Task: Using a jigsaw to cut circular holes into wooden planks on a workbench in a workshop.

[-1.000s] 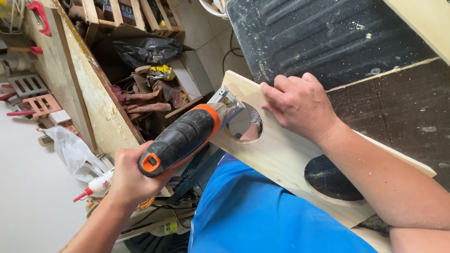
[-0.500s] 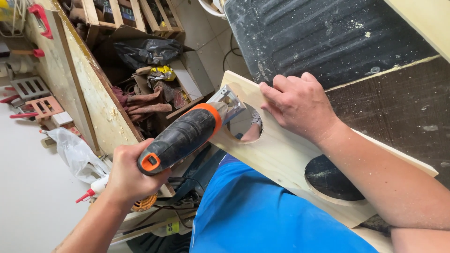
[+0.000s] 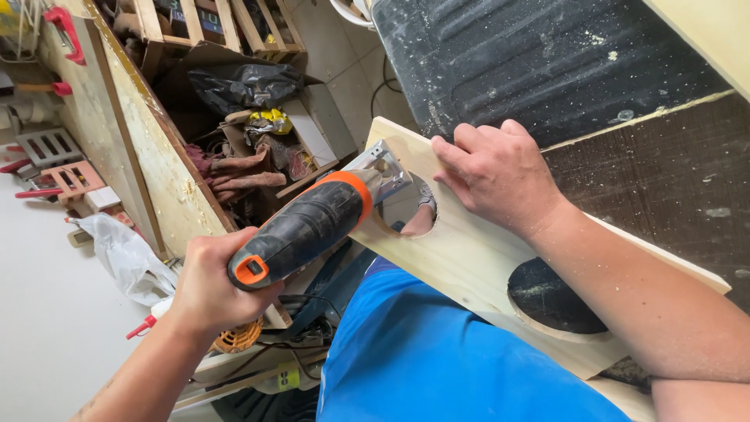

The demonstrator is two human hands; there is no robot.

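Workshop interior, viewed from above.
Pale floor (image 3: 47, 328) at left; plywood bench edge (image 3: 156, 156) runs diagonally; cluttered shelf (image 3: 258, 133) beneath; dark ribbed mat (image 3: 531, 62) dusted with sawdust; red clamps (image 3: 62, 27) along the bench.

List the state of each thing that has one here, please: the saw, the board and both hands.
jigsaw: gripped by the left hand, base plate on the board edge
wooden board: flat, overhanging the bench, two round holes cut
right hand: pressed flat on the board, beside the hole
black bag: crumpled
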